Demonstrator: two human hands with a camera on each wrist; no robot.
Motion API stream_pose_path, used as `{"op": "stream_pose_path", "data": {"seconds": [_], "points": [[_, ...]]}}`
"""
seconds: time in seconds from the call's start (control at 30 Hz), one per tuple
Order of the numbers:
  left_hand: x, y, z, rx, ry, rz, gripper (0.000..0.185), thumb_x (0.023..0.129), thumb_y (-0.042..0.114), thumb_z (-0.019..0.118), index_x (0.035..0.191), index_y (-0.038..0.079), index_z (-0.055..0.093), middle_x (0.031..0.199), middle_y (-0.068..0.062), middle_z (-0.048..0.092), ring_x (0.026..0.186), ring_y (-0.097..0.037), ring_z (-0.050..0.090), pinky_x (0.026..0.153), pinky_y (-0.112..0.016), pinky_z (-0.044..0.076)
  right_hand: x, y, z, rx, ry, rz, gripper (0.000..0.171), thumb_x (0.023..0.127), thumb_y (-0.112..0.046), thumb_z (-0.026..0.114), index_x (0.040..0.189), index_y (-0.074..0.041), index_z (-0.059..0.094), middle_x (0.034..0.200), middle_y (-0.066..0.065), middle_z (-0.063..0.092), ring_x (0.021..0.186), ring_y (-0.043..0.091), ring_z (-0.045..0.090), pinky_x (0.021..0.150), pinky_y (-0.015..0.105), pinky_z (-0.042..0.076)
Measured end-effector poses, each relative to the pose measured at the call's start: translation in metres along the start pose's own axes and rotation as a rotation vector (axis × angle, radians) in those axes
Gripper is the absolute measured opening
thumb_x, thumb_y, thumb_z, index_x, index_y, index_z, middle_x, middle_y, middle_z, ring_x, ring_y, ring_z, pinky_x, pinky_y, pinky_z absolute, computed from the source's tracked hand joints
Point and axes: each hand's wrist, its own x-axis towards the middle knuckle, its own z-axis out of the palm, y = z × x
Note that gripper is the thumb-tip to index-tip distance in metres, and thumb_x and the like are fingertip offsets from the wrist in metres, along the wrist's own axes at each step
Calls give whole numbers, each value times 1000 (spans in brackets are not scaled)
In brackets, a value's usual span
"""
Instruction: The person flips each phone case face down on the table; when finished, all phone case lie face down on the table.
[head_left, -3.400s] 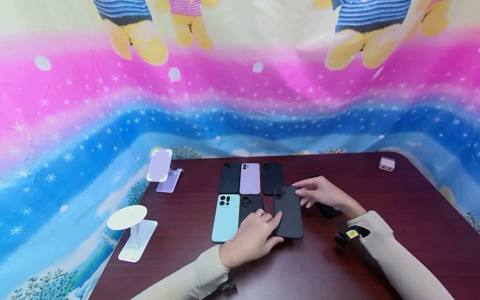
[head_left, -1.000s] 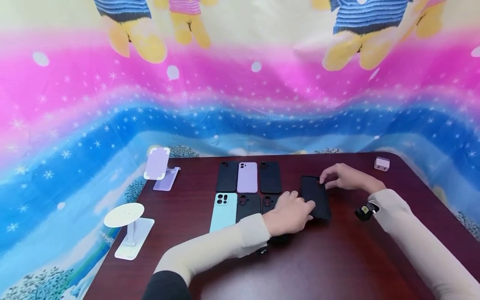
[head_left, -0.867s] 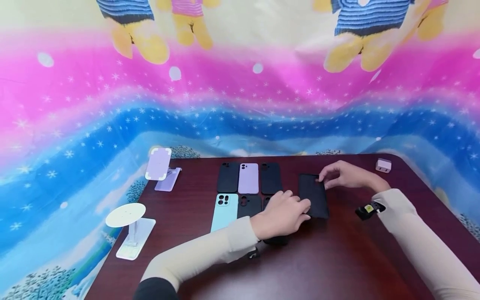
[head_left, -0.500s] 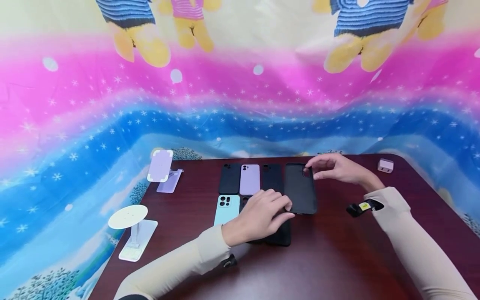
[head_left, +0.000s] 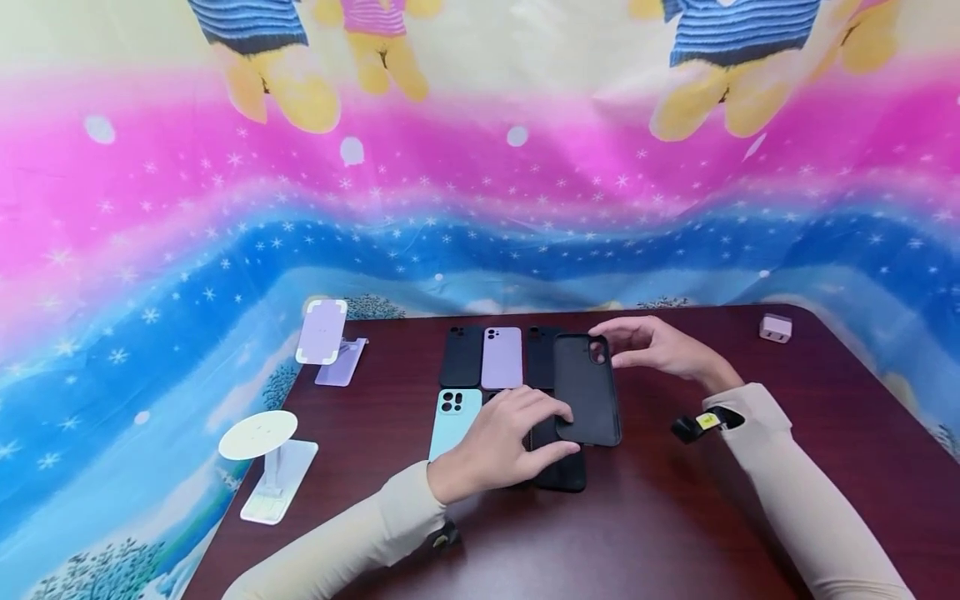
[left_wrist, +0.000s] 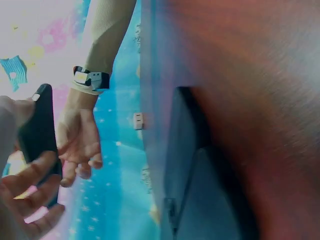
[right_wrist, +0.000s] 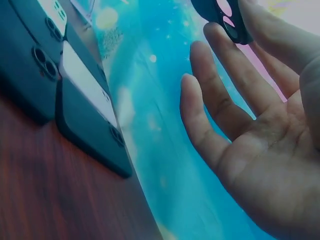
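Observation:
A black phone case (head_left: 587, 396) is held above the table, its hollow inner side facing me and its camera cutout at the top right. My left hand (head_left: 504, 442) pinches its lower left corner. At the top right corner, my right hand (head_left: 656, 350) pinches it between thumb and index finger, while the other fingers (right_wrist: 202, 70) are spread in the right wrist view. Below lie two rows of cases: a black case (head_left: 461, 357), a lilac case (head_left: 501, 358) and another black case (head_left: 538, 352) behind; a mint case (head_left: 453, 421) and black cases (head_left: 564, 477) in front, partly hidden.
A lilac phone stand (head_left: 322, 333) and a white round-topped stand (head_left: 258, 435) are on the left of the dark wooden table (head_left: 660, 533). A small white charger plug (head_left: 775, 328) sits at the far right. A printed cloth (head_left: 480, 200) hangs behind.
The black case held earlier now lies at the right of the front row. Both hands have lifted another black case from the right, moved it left and turned its inside toward me.

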Motion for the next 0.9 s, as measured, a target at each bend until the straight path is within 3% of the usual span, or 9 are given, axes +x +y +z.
{"op": "stream_pose_path", "data": {"seconds": [0.13,0.33,0.6,0.9], "points": [[-6,-5,-1,-135,63,10,23,89,39,80,105,26,70,101,14,69,99,-4,63,90,-18,49,5,-1,7,0,-19,6,51,99,-3,65,147,4,49,130,-8,71,116,12,69,96,28,57],[-7,-5,2,-273,76,21,23,87,33,84,100,23,67,97,12,67,97,-7,63,89,-15,48,3,-6,9,-2,-19,-28,51,99,0,63,147,6,47,130,-9,70,115,10,70,96,26,56],[-10,-4,10,-313,92,37,24,85,30,85,96,22,65,96,10,65,97,-3,60,88,-16,49,2,-2,10,105,-75,-55,53,98,7,60,149,4,46,134,-9,69,118,10,69,98,26,55],[-9,-6,10,-376,110,39,24,85,24,86,96,20,65,95,8,65,95,-4,60,86,-17,51,10,8,31,157,15,-86,59,99,5,60,154,3,39,125,-6,73,113,9,69,94,28,57]]}}
